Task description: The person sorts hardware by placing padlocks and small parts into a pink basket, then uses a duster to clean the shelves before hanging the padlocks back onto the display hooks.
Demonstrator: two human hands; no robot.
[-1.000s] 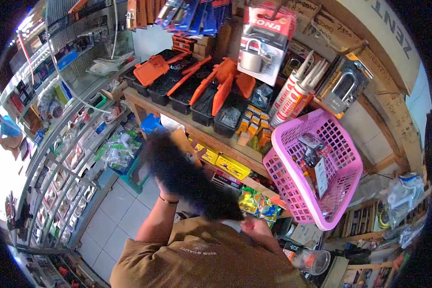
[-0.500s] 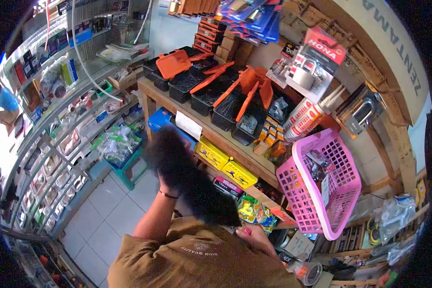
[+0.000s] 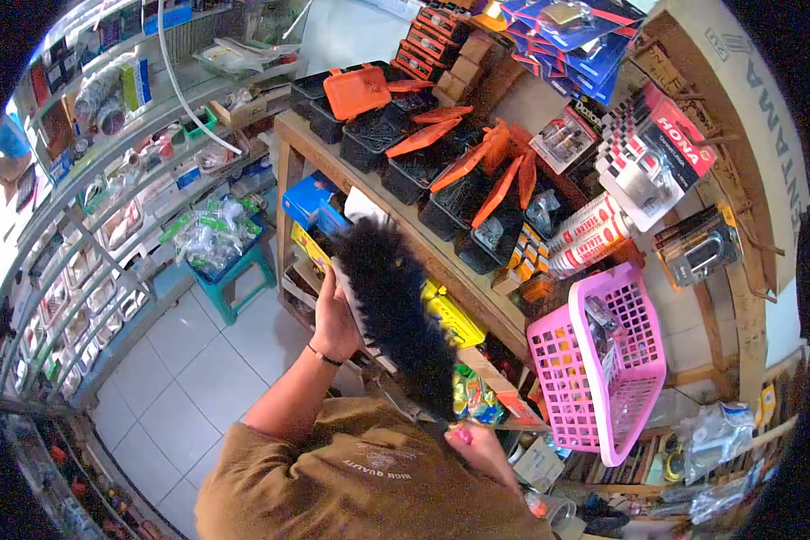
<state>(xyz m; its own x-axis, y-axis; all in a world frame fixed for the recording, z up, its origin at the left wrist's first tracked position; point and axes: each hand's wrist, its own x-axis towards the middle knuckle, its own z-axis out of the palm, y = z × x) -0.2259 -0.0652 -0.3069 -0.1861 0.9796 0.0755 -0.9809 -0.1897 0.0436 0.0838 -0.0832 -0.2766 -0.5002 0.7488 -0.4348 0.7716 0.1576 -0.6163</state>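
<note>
A fluffy black duster (image 3: 391, 301) stretches diagonally in front of the wooden shelf. My right hand (image 3: 479, 445) is closed around its pink handle end, low in the view. My left hand (image 3: 335, 317) is raised beside the duster's left side, fingers pointing up, close to a yellow box (image 3: 311, 249) on the lower shelf. Whether the left fingers touch the duster or the box cannot be made out. Behind the duster are a blue box (image 3: 313, 202) and another yellow box (image 3: 453, 315), partly hidden by it.
Black bins with orange lids (image 3: 432, 171) line the wooden shelf top (image 3: 288, 135). A pink basket (image 3: 601, 378) hangs at its right end. Sealant tubes (image 3: 594, 234) stand behind. A green stool (image 3: 229, 292) with plastic bags stands on the tiled floor at left.
The duster has moved right and shows more sharply. My left hand, hidden behind it before, now shows with its fingers raised. The camera view has shifted slightly.
</note>
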